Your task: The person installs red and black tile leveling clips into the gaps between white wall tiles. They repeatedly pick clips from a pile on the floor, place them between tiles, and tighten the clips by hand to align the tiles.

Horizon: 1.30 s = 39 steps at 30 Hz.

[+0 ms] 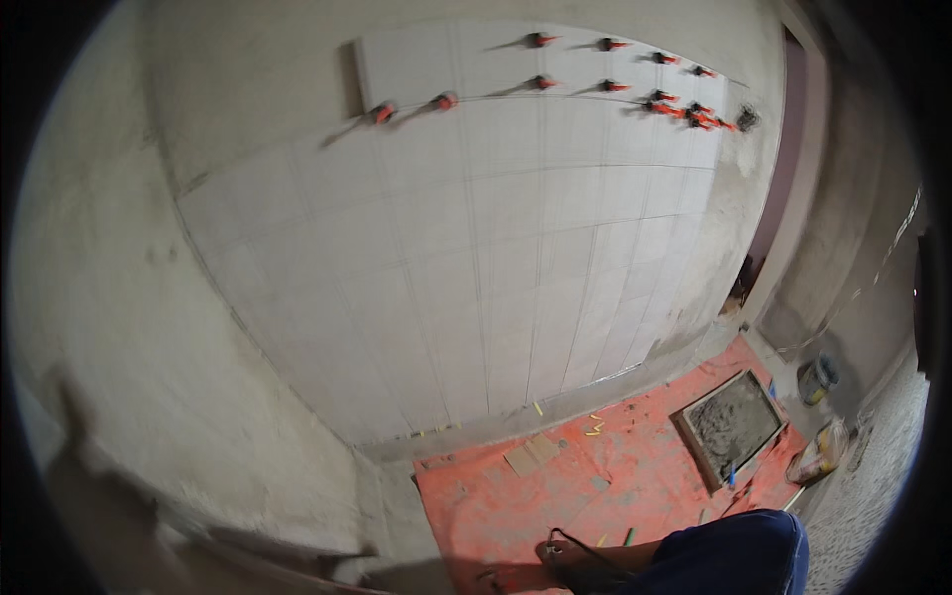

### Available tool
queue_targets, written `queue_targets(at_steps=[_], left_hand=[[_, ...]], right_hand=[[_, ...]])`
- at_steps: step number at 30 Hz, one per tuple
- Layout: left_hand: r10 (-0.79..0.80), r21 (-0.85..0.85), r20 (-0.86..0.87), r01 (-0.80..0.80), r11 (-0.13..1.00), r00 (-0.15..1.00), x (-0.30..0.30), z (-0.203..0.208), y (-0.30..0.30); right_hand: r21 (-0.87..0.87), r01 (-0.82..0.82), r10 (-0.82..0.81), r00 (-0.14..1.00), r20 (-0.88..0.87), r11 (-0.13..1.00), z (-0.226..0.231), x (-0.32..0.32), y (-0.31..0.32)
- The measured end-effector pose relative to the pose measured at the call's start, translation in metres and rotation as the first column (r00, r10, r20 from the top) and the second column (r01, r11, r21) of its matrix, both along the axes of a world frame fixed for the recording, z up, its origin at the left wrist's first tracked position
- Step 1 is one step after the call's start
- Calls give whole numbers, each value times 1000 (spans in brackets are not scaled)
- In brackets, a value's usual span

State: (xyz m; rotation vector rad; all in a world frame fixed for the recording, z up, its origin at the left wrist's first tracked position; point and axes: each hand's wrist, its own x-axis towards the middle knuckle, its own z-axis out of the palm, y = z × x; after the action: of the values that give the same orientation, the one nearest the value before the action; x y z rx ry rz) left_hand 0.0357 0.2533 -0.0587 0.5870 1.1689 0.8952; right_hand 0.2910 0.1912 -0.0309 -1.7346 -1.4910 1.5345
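Neither hand showing in the head view, so no telling whether open or gripping. Looking across from the left: bare grey cement wall, then pale tiled wall rising, red levelling clips sticking out in 2 rows along the top joints. Lower down, orange floor sheet lying with yellow wedges scattered near the wall base. Sandalled foot and blue trouser leg resting on it. Further right, mortar tray, then small bucket.

Smooth pale tiles with red plastic clips cover a rough grey plaster wall, above an orange floor sheet.
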Motion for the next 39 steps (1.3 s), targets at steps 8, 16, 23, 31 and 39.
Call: queue_targets(at_steps=[8, 16, 23, 31, 39], left_hand=[[-196, 175, 48, 185, 967, 979, 150, 244, 79], [-245, 268, -170, 284, 921, 955, 164, 310, 107], [-435, 253, -246, 491, 834, 866, 177, 337, 150], [-505, 337, -697, 854, 396, 509, 155, 325, 212], [-507, 408, -539, 735, 542, 673, 143, 299, 249]], right_hand=[[-202, 156, -249, 749, -614, 967, 206, 61, 99], [104, 109, -23, 793, -609, 989, 258, 84, 137], [155, 433, -282, 779, -561, 888, 295, 81, 155], [-13, 508, -325, 531, -782, 861, 273, 71, 180], [-102, 626, -553, 587, -591, 773, 221, 82, 184]])
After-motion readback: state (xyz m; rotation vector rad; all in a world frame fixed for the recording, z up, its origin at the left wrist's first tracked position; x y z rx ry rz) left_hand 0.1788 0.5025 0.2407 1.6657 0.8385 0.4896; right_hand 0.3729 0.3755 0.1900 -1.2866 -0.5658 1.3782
